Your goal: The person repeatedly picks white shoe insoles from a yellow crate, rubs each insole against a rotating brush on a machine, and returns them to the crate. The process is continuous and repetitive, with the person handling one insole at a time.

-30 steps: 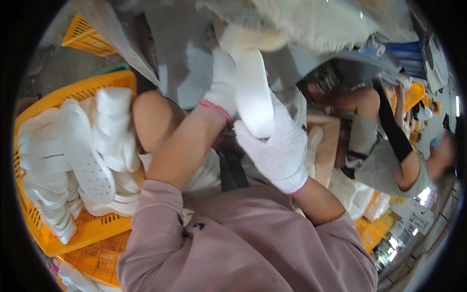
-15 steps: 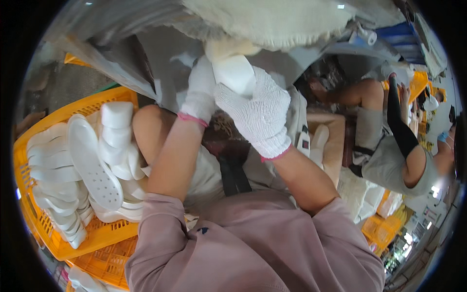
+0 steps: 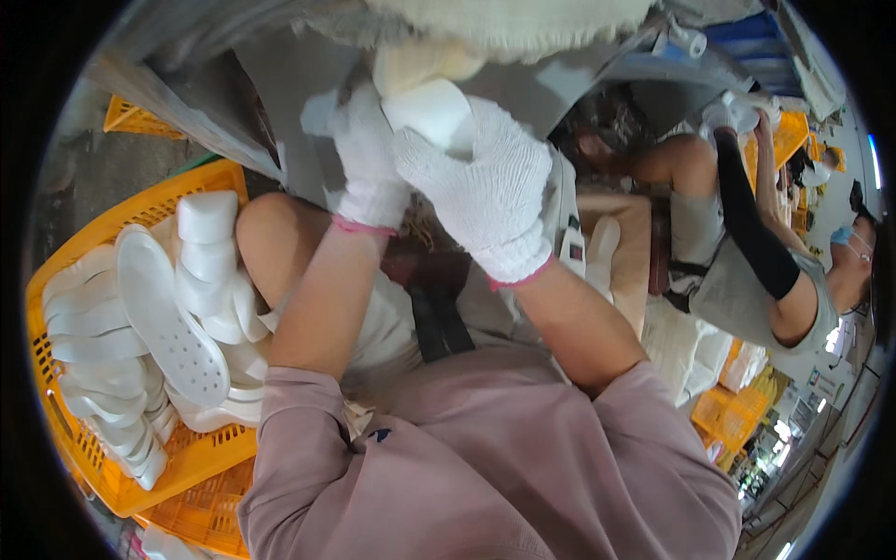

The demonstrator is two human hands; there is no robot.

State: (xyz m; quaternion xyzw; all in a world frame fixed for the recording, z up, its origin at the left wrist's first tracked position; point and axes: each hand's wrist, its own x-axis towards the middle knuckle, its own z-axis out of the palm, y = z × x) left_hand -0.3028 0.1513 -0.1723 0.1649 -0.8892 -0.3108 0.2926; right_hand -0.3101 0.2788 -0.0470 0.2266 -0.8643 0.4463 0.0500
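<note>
Both my hands wear white knitted gloves with pink cuffs. My right hand (image 3: 485, 187) is wrapped around a white shoe sole (image 3: 431, 110) and presses its top end up against a fuzzy cream buffing wheel (image 3: 504, 23) at the top of the view. My left hand (image 3: 369, 163) grips the same sole from the left side, fingers behind it. Most of the sole is hidden by the gloves.
A yellow plastic crate (image 3: 182, 457) at my left holds several stacked white soles (image 3: 168, 317). Grey machine housing (image 3: 271, 112) sits behind my hands. A second person (image 3: 747, 252) in a grey top and black arm sleeve sits to the right, near more yellow crates (image 3: 728, 420).
Both hands have lifted the sole up and toward the wheel; my right hand has moved from below the sole to cover its front.
</note>
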